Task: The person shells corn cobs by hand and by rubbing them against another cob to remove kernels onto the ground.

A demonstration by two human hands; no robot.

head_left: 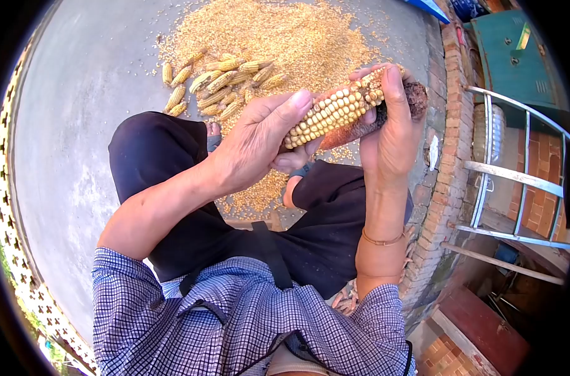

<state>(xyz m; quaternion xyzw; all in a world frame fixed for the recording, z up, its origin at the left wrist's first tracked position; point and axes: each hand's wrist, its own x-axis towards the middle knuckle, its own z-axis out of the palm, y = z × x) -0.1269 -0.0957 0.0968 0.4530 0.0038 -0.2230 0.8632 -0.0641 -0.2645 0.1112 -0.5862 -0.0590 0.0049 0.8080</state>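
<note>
A corn cob (pixel 329 117) with rows of pale yellow kernels is held tilted between both hands; its upper right end looks partly stripped. My left hand (pixel 260 135) is closed around its lower left end, thumb on top. My right hand (pixel 394 119) grips the upper right end, thumb over the kernels. Behind the corn cob, a reddish-brown bare cob (pixel 344 135) touches it and runs up to a dark, rough end by my right fingers. My right palm and fingers partly hide it.
Loose kernels (pixel 285 37) are heaped on the grey floor (pixel 78 156) ahead. Several corn cobs (pixel 216 97) lie at the heap's left side. A low brick edge (pixel 451 125), a white metal rack (pixel 517 175) and a green box (pixel 513 56) stand to the right.
</note>
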